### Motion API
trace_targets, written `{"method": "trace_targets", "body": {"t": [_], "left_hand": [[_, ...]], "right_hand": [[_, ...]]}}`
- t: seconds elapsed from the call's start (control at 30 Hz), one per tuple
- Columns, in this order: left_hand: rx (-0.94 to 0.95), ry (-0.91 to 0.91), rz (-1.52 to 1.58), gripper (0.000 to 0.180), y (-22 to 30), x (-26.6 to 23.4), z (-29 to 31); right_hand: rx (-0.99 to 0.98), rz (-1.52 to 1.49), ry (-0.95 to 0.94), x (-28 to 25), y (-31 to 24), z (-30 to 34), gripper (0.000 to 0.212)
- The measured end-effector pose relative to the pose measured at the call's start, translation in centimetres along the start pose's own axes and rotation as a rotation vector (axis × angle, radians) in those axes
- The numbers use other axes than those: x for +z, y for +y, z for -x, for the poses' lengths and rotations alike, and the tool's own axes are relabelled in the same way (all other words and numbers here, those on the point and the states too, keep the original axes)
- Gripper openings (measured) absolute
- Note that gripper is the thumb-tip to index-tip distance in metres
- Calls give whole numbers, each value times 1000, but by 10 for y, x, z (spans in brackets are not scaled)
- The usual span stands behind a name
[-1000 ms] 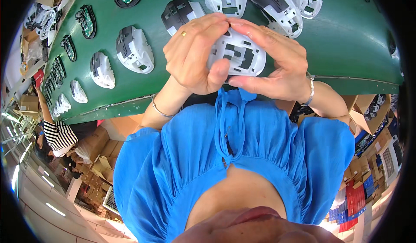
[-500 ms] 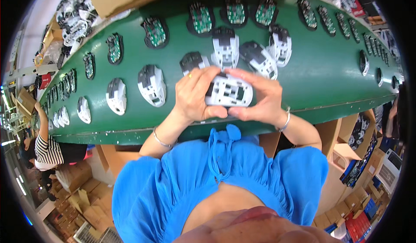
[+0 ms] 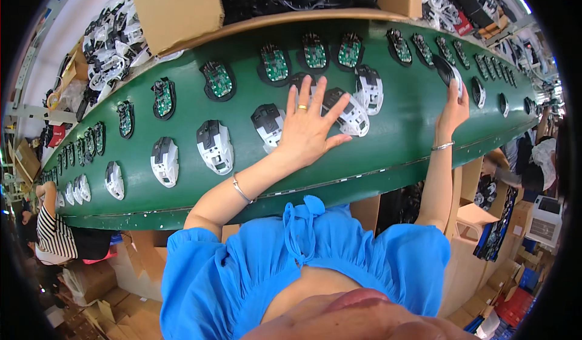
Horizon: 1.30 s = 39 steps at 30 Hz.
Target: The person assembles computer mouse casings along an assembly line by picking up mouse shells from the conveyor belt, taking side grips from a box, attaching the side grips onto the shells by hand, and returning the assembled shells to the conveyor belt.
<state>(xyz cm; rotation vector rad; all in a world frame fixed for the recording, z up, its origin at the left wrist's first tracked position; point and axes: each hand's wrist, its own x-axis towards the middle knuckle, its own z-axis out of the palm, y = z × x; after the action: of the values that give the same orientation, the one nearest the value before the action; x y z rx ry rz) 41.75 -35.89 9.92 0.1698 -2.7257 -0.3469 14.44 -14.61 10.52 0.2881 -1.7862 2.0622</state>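
My left hand (image 3: 305, 125) is spread open over a cluster of black-and-white mouse shells, partly hiding them. A tilted mouse shell (image 3: 354, 119) lies by its fingertips, touching or close to another mouse shell (image 3: 371, 91). To the left of that hand rests a further shell (image 3: 267, 125). Out to the right, my right hand (image 3: 453, 111) grips a mouse shell (image 3: 447, 72) between thumb and fingers, seen edge-on. Whether this shell touches the surface I cannot tell. More white-and-black shells (image 3: 215, 149) stand in a row at the left.
Mouse bases with green circuit boards (image 3: 276, 64) run along the far side of the green work surface (image 3: 242, 179). Behind it stands a cardboard box (image 3: 176, 13) holding black parts. White parts (image 3: 115, 43) are heaped at far left. A person in a striped top (image 3: 54, 231) works there.
My hands have parted. The right one has carried the mouse shell from in front of me to the far right; the left let go and reached forward over the cluster.
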Motion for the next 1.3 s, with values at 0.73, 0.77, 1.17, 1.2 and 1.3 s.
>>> {"method": "trace_targets", "body": {"t": [0.73, 0.77, 1.17, 1.2, 1.3], "left_hand": [[110, -108, -107, 52, -127, -80, 88], [126, -131, -104, 52, -118, -77, 78], [388, 102, 237, 55, 37, 48, -67], [353, 16, 160, 55, 36, 55, -69], [373, -70, -35, 55, 24, 56, -62]], "right_hand": [[-763, 531, -655, 172, -59, -14, 21], [-810, 602, -715, 188, -46, -32, 22], [-672, 1310, -667, 264, -3, -45, 13], [-693, 1311, -695, 264, -12, -39, 13], [-792, 1309, -697, 254, -24, -38, 12]]}}
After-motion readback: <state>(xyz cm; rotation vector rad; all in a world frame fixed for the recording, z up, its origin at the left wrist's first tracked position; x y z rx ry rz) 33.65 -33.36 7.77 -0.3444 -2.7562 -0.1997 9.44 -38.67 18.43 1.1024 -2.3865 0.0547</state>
